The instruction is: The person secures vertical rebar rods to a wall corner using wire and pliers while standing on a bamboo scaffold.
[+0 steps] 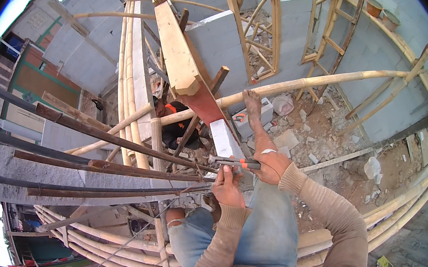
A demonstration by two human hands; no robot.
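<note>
right grip (272, 166) holds a tool (246, 163) near rod ends (199, 179), bamboo rails (413, 199) well apart.

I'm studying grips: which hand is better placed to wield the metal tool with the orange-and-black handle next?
Probably the right: the right hand grips the orange-and-black handle, while the left hand is near the metal end.

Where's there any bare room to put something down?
The white block looks bare on top, between the red board and the orange-handled tool. Outside the curved bamboo poles, gray ground lies bare beside the yellow thing. It's crowded left, with dark rods along the concrete beam, and below, with rubble.
</note>
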